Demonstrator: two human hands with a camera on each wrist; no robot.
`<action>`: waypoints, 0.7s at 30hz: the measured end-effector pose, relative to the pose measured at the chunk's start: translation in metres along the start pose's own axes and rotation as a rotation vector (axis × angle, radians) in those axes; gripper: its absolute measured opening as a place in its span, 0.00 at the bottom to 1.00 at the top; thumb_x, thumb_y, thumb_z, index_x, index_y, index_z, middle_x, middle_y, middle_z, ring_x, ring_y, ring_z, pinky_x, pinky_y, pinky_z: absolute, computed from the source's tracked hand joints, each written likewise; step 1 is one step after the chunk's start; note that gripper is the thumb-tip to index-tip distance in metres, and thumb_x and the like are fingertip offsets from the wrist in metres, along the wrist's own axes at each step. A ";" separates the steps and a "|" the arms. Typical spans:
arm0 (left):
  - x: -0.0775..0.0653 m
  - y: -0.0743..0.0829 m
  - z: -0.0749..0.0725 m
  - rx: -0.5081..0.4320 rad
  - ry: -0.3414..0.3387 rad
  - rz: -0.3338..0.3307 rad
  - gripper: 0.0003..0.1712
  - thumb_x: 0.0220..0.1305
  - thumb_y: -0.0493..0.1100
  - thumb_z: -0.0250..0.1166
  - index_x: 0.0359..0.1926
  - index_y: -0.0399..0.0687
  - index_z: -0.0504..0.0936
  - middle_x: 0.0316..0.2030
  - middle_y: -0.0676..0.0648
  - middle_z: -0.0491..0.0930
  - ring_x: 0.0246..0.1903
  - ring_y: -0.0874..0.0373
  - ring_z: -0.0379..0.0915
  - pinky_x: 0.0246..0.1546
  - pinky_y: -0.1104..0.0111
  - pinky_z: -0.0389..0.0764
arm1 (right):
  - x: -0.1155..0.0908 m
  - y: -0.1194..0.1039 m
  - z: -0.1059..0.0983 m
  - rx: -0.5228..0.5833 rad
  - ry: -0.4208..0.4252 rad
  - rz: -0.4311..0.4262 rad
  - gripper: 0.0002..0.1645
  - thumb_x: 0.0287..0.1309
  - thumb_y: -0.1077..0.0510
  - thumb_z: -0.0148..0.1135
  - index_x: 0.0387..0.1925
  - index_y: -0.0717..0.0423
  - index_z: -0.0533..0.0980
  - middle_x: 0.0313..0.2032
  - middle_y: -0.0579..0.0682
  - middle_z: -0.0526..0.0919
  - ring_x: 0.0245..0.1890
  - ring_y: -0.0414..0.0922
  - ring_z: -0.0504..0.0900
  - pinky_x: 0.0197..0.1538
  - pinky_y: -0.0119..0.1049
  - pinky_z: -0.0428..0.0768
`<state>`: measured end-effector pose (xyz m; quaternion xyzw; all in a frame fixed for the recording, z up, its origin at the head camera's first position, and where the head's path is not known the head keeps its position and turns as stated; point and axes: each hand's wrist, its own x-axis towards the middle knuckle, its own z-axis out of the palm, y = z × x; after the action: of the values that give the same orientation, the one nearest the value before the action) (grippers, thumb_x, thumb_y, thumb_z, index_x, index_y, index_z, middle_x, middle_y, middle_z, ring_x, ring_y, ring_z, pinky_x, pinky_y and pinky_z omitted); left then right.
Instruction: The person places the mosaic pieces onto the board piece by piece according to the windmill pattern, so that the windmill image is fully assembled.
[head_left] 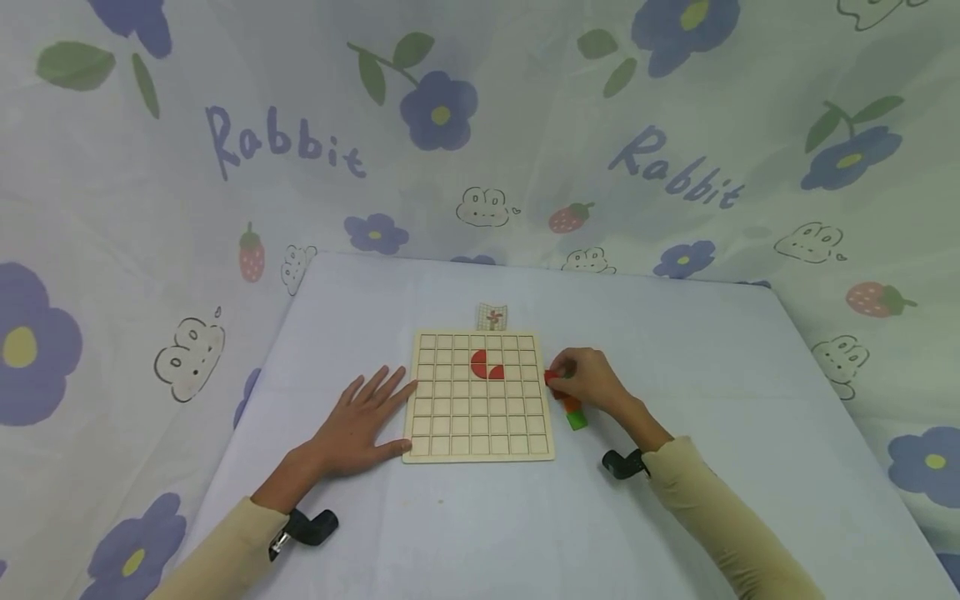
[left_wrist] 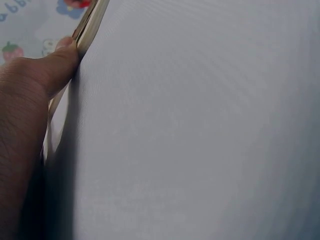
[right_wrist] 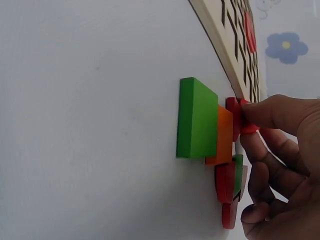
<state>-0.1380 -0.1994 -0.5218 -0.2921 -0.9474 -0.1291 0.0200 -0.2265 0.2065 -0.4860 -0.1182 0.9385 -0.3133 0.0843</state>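
Observation:
A square wooden grid board (head_left: pixel 442 451) lies on the table with red quarter-round pieces (head_left: pixel 478 364) in cells of its upper middle. My left hand (head_left: pixel 356 429) rests flat with fingers spread, its thumb and fingertips touching the board's left edge. Beside the right edge, my right hand (head_left: pixel 592 381) pinches a red piece (right_wrist: pixel 249 126) between thumb and index finger. Under and next to that hand sit a green square tile (right_wrist: pixel 200 120), an orange tile (right_wrist: pixel 224 135) and several red pieces (right_wrist: pixel 226 182), partly hidden by one another and by the fingers.
Behind the board's far edge is a small patterned card (head_left: pixel 492 317) with a red pinwheel figure. A white cloth covers the table (head_left: pixel 480 533). A printed curtain (head_left: pixel 525 125) hangs behind and at the sides. Each wrist wears a black camera (head_left: pixel 622 464).

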 end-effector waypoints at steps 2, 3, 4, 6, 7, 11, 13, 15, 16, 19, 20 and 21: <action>0.000 -0.001 0.000 -0.003 -0.007 -0.003 0.51 0.63 0.73 0.54 0.77 0.52 0.54 0.76 0.44 0.47 0.75 0.43 0.37 0.69 0.43 0.43 | 0.000 0.002 -0.001 0.034 0.008 -0.011 0.11 0.52 0.59 0.74 0.37 0.55 0.82 0.28 0.45 0.81 0.28 0.44 0.77 0.29 0.36 0.79; 0.000 -0.001 0.000 -0.005 -0.012 -0.004 0.51 0.63 0.73 0.54 0.77 0.52 0.54 0.76 0.45 0.47 0.75 0.43 0.37 0.69 0.44 0.42 | 0.000 0.003 -0.001 0.047 0.011 -0.018 0.11 0.52 0.59 0.74 0.38 0.56 0.82 0.28 0.45 0.81 0.28 0.44 0.77 0.29 0.36 0.79; -0.001 -0.001 0.000 -0.007 -0.015 -0.006 0.51 0.63 0.74 0.53 0.77 0.52 0.53 0.77 0.45 0.46 0.75 0.43 0.36 0.69 0.44 0.42 | 0.001 0.004 -0.002 0.057 0.016 -0.026 0.12 0.52 0.59 0.74 0.38 0.56 0.82 0.27 0.45 0.81 0.27 0.44 0.77 0.28 0.36 0.79; -0.001 -0.001 0.001 -0.007 -0.018 -0.008 0.51 0.63 0.74 0.53 0.78 0.53 0.53 0.77 0.45 0.46 0.75 0.44 0.36 0.69 0.44 0.41 | 0.002 0.005 -0.001 0.070 0.028 -0.037 0.12 0.53 0.58 0.74 0.39 0.55 0.82 0.27 0.45 0.81 0.26 0.44 0.77 0.26 0.37 0.79; -0.001 -0.001 0.001 -0.007 -0.017 -0.009 0.51 0.63 0.74 0.53 0.77 0.52 0.53 0.77 0.45 0.46 0.75 0.44 0.36 0.69 0.44 0.41 | 0.002 0.005 -0.001 0.075 0.032 -0.045 0.11 0.53 0.58 0.74 0.39 0.55 0.83 0.27 0.45 0.81 0.26 0.45 0.77 0.26 0.37 0.79; -0.001 0.000 0.000 -0.015 0.004 -0.004 0.51 0.62 0.73 0.55 0.77 0.51 0.54 0.76 0.44 0.48 0.74 0.43 0.38 0.69 0.43 0.43 | 0.005 0.001 0.004 0.110 0.035 -0.078 0.09 0.56 0.59 0.71 0.40 0.55 0.83 0.28 0.45 0.81 0.26 0.45 0.77 0.27 0.37 0.79; -0.001 0.000 0.000 -0.018 0.010 -0.002 0.51 0.62 0.73 0.56 0.77 0.51 0.55 0.76 0.44 0.49 0.74 0.42 0.38 0.68 0.42 0.43 | 0.007 -0.002 0.007 0.126 0.035 -0.091 0.09 0.57 0.59 0.71 0.40 0.55 0.83 0.28 0.45 0.82 0.26 0.44 0.77 0.29 0.36 0.79; -0.001 0.001 0.000 -0.018 0.005 -0.003 0.51 0.62 0.73 0.55 0.77 0.51 0.55 0.76 0.44 0.49 0.74 0.42 0.38 0.69 0.42 0.43 | 0.009 -0.006 0.010 0.135 0.037 -0.108 0.09 0.57 0.59 0.71 0.40 0.56 0.83 0.29 0.44 0.82 0.27 0.43 0.77 0.30 0.35 0.79; -0.001 0.001 0.000 -0.017 -0.002 -0.005 0.51 0.62 0.73 0.55 0.77 0.51 0.54 0.76 0.44 0.48 0.74 0.42 0.37 0.69 0.43 0.43 | 0.010 -0.008 0.012 0.138 0.040 -0.120 0.09 0.58 0.59 0.71 0.41 0.57 0.83 0.29 0.44 0.82 0.27 0.43 0.77 0.30 0.35 0.78; 0.000 0.001 0.000 -0.007 -0.022 -0.009 0.51 0.63 0.74 0.53 0.78 0.53 0.52 0.77 0.45 0.46 0.75 0.43 0.35 0.69 0.44 0.41 | 0.014 -0.012 0.017 0.150 0.032 -0.144 0.10 0.59 0.59 0.70 0.41 0.57 0.83 0.30 0.44 0.82 0.27 0.43 0.77 0.30 0.36 0.78; 0.000 0.001 0.000 -0.006 -0.025 -0.008 0.51 0.63 0.74 0.52 0.78 0.53 0.52 0.77 0.45 0.45 0.75 0.44 0.35 0.70 0.44 0.41 | 0.015 -0.014 0.019 0.151 0.026 -0.149 0.09 0.59 0.59 0.70 0.41 0.57 0.83 0.30 0.44 0.82 0.27 0.42 0.78 0.30 0.36 0.78; 0.000 0.001 0.000 -0.004 -0.026 -0.007 0.51 0.63 0.74 0.52 0.78 0.53 0.52 0.77 0.45 0.45 0.75 0.44 0.35 0.70 0.44 0.41 | 0.015 -0.015 0.020 0.153 0.020 -0.155 0.09 0.59 0.59 0.69 0.41 0.58 0.83 0.30 0.44 0.82 0.28 0.42 0.78 0.30 0.36 0.79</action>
<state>-0.1377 -0.1985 -0.5214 -0.2905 -0.9484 -0.1272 0.0068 -0.2340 0.1796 -0.4942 -0.1804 0.9006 -0.3909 0.0591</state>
